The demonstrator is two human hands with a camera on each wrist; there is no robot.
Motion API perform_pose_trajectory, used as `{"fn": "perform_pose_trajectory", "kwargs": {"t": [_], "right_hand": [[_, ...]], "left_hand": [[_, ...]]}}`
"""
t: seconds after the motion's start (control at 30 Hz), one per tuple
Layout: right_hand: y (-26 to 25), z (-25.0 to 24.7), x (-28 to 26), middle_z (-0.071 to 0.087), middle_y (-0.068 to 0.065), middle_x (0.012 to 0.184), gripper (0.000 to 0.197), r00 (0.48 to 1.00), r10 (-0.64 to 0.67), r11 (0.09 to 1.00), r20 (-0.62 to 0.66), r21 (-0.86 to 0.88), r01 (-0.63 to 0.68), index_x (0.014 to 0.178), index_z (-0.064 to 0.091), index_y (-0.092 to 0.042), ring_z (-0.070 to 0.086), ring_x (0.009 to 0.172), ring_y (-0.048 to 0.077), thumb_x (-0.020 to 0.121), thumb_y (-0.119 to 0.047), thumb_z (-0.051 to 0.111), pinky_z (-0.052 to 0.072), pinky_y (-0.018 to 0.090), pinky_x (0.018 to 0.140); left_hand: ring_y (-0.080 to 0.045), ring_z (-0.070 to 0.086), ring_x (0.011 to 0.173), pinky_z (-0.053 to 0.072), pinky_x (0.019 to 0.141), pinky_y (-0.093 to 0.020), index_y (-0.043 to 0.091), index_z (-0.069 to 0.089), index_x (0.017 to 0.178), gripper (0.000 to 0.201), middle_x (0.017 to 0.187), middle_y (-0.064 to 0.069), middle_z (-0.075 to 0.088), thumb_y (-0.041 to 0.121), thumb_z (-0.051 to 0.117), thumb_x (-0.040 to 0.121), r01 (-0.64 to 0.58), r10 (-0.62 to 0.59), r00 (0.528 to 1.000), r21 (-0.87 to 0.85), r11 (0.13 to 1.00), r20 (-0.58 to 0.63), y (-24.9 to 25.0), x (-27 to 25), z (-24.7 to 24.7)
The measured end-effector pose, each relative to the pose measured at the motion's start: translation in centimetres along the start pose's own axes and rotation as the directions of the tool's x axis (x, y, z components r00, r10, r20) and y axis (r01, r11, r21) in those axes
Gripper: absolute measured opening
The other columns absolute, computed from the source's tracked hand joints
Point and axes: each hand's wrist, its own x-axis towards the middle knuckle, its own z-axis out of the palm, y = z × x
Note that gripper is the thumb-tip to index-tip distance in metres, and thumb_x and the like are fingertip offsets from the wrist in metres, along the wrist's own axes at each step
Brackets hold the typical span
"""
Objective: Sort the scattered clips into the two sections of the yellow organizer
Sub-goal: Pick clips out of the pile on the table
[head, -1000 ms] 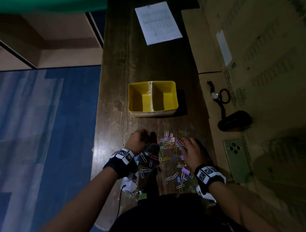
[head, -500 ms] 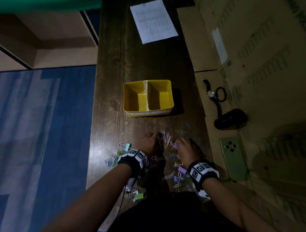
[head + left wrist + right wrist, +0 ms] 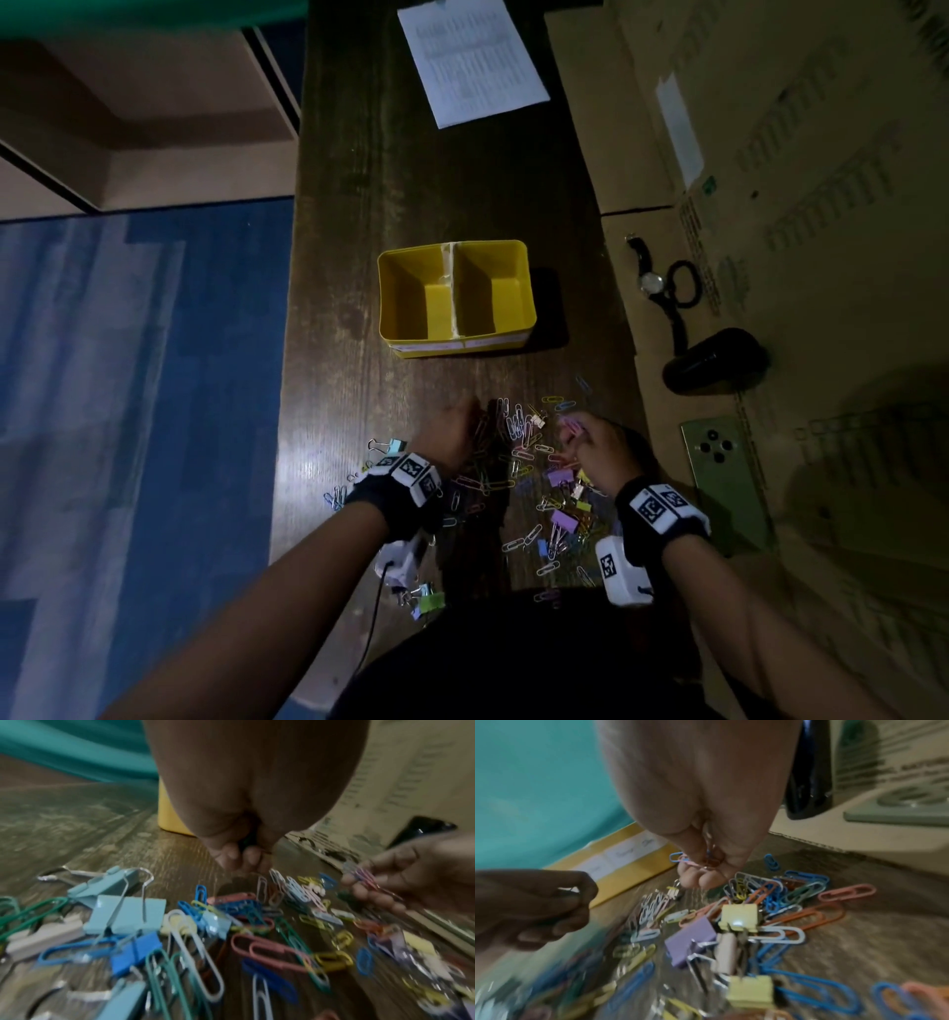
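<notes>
My right hand (image 3: 598, 447), right of the frame's centre, has its fingers (image 3: 700, 850) pinched together on a few pink and red paper clips (image 3: 706, 861). My left hand (image 3: 452, 434) curls its fingers (image 3: 241, 858) over the pile; whether they grip anything I cannot tell. Scattered clips (image 3: 524, 462) cover the surface (image 3: 436, 180) between my hands. The yellow organizer (image 3: 457, 347) sits just above them, both sections empty.
</notes>
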Motion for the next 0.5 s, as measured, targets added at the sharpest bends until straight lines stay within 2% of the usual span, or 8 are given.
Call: {"fn": "perform_pose_trajectory", "kwargs": {"t": [0.1, 0.2, 0.27, 0.33, 0.4, 0.43, 0.5], "right_hand": [[-0.5, -0.3, 0.0, 0.060, 0.002, 0.093, 0.045, 1.000, 0.022, 0.993, 0.013, 0.117, -0.024, 0.098, 0.063, -0.032, 0.060, 0.082, 0.019, 0.080, 0.003, 0.042, 0.051, 0.031, 0.071], [-1.2, -0.3, -0.7, 0.060, -0.004, 0.088, 0.030, 0.996, 0.066, 0.986, 0.054, 0.148, -0.074, 0.087, 0.064, -0.029, 0.057, 0.079, 0.018, 0.087, -0.008, 0.043, 0.041, 0.029, 0.063], [-1.6, -0.4, -1.4, 0.064, -0.001, 0.084, 0.019, 0.992, 0.079, 0.996, 0.095, 0.037, -0.083, 0.081, 0.061, -0.025, 0.060, 0.079, 0.019, 0.087, -0.027, 0.044, 0.043, 0.031, 0.066], [-1.5, -0.3, -1.6, 0.063, 0.002, 0.078, 0.022, 0.991, 0.059, 0.995, 0.119, -0.093, -0.048, 0.080, 0.058, -0.022, 0.059, 0.072, 0.017, 0.088, -0.039, 0.046, 0.044, 0.030, 0.067], [-1.6, 0.3, -1.3, 0.062, 0.002, 0.078, 0.018, 0.997, 0.034, 0.979, 0.067, -0.202, -0.020, 0.087, 0.057, -0.018, 0.056, 0.068, 0.015, 0.089, -0.036, 0.055, 0.041, 0.025, 0.060], [-1.5, 0.7, -1.1, 0.062, 0.002, 0.085, 0.018, 1.000, 0.006, 0.969, 0.029, -0.246, 0.002, 0.093, 0.056, -0.016, 0.057, 0.072, 0.016, 0.089, -0.033, 0.058, 0.041, 0.025, 0.061], [-0.9, 1.8, -0.6, 0.061, 0.002, 0.102, 0.023, 0.998, -0.067, 0.926, -0.003, -0.372, 0.061, 0.106, 0.053, -0.016, 0.059, 0.087, 0.021, 0.091, -0.033, 0.058, 0.041, 0.026, 0.068]], "left_hand": [[-0.029, 0.067, 0.092, 0.053, 0.077, -0.034, 0.015, 0.042, 0.131, 0.040, 0.110, -0.015, 0.067, 0.017, 0.055, 0.093, -0.062, 0.059, 0.997, -0.084, 0.994, -0.044, 0.4, 0.4, -0.8], [-0.029, 0.066, 0.093, 0.055, 0.081, -0.041, 0.017, 0.047, 0.126, 0.035, 0.109, -0.012, 0.066, 0.020, 0.054, 0.092, -0.098, 0.099, 0.995, 0.006, 0.995, -0.027, 0.6, 1.2, -0.5], [-0.033, 0.064, 0.091, 0.054, 0.075, -0.043, 0.016, 0.047, 0.121, 0.029, 0.109, -0.014, 0.063, 0.028, 0.047, 0.095, -0.049, 0.051, 0.998, 0.099, 0.994, -0.021, 1.3, 1.9, -0.1], [-0.034, 0.062, 0.092, 0.054, 0.072, -0.042, 0.020, 0.041, 0.126, 0.037, 0.115, -0.014, 0.059, 0.041, 0.042, 0.096, -0.006, 0.008, 1.000, 0.179, 0.984, -0.008, 2.2, 2.2, 0.3], [-0.036, 0.061, 0.099, 0.055, 0.074, -0.045, 0.028, 0.028, 0.136, 0.052, 0.130, -0.013, 0.050, 0.050, 0.046, 0.092, -0.016, -0.004, 0.997, 0.266, 0.964, 0.074, 2.5, 2.3, 0.9], [-0.037, 0.060, 0.103, 0.055, 0.076, -0.047, 0.030, 0.023, 0.139, 0.058, 0.138, -0.014, 0.043, 0.051, 0.048, 0.091, -0.024, -0.016, 0.993, 0.322, 0.947, 0.119, 2.3, 2.3, 1.3], [-0.039, 0.058, 0.106, 0.055, 0.077, -0.048, 0.027, 0.021, 0.139, 0.054, 0.145, -0.016, 0.035, 0.043, 0.047, 0.094, -0.018, -0.049, 0.986, 0.399, 0.917, 0.157, 2.0, 2.2, 2.1]]}}
